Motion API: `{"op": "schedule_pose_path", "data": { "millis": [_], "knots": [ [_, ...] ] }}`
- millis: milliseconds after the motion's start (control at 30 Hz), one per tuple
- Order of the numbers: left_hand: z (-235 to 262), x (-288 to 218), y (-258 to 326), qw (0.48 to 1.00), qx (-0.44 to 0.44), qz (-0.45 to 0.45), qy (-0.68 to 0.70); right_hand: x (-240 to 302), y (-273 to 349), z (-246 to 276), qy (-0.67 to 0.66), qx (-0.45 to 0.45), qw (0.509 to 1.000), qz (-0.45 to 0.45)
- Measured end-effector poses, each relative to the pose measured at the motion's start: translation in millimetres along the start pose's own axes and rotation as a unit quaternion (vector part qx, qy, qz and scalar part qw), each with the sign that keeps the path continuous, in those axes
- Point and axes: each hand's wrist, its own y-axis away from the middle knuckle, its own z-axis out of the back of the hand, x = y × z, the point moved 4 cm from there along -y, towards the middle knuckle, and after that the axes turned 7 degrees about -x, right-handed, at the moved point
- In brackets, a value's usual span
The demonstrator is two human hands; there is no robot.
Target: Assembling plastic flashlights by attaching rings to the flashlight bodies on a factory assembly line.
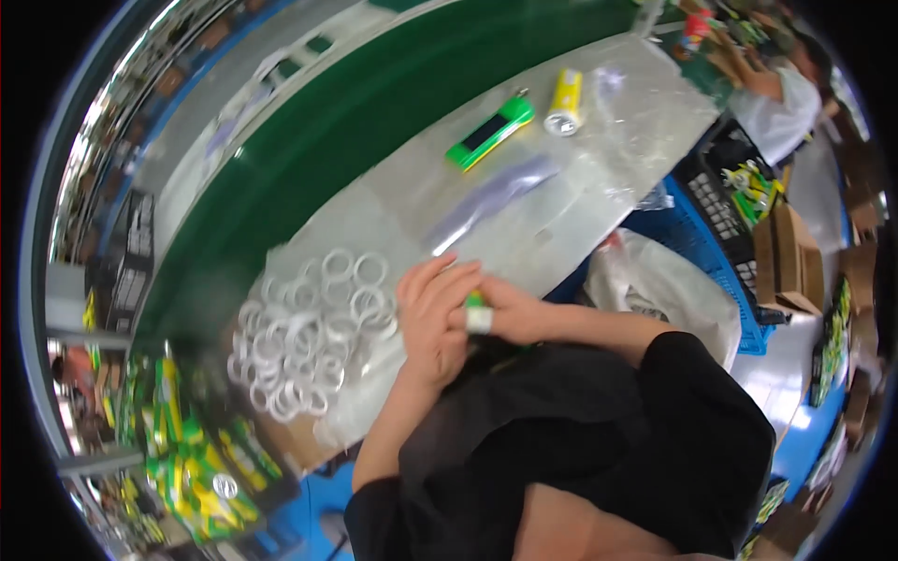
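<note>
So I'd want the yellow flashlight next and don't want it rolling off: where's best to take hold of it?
Grip the yellow flashlight across the middle of its barrel, coming down from above. It lies flat on the grey table with its lens end toward the person, and being round it would likely roll if nudged sideways. The green flashlight beside it leaves room.

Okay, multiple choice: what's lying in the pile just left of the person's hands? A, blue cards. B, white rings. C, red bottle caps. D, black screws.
B: the pile of white rings lies on clear plastic on the table, just beside the left hand, while both hands close around a small green and white thing with the right hand.
</note>
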Motion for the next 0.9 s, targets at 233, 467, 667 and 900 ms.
{"op": "schedule_pose_path", "data": {
  "millis": [233, 467, 667, 900],
  "knots": [
    [-1.5, 68.0, -5.3, 0.978, -0.009, 0.114, -0.176, -4.4, 1.5, 23.0, -0.147, 0.012, 0.983, -0.107],
    [-11.4, 95.1, 12.2, 0.962, 0.085, 0.139, -0.221, 7.2, 5.4, 25.5, -0.13, -0.013, 0.989, -0.073],
    [6.3, 64.5, -10.0, 0.976, -0.005, 0.214, -0.033, 6.9, 0.5, 27.7, -0.131, -0.003, 0.989, -0.072],
    [20.1, 18.5, -12.0, 0.992, 0.081, 0.07, 0.06, 12.6, -6.6, 11.5, -0.117, 0.083, 0.985, -0.094]
  ]
}}
